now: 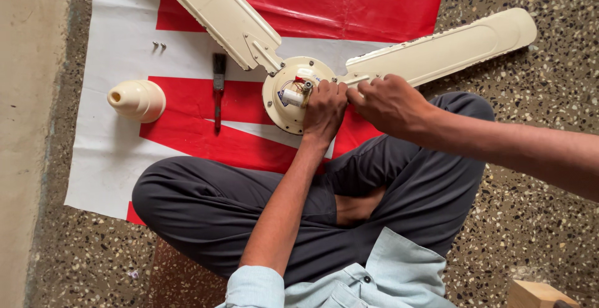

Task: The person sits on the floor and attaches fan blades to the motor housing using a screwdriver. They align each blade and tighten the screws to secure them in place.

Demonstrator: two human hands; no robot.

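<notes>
Evidently, the fan hub (288,93) is steadied by the left hand (324,110) curled on its rim, while the blade (437,49) root at three o'clock is pinched by the right hand (390,103).

My ceiling fan (293,90) is cream painted metal, smooth and faintly glossy; the sheet (125,158) beneath looks like shiny plastic, the floor (536,221) speckled stone.

Fan motor (290,93) sits mid-sheet (112,171), both hands on its right side: left hand (324,108) beside right hand (390,102). Brush (218,86) lies left of it, cone cover (137,100) nearer the sheet's left edge, screws (159,45) behind.
</notes>
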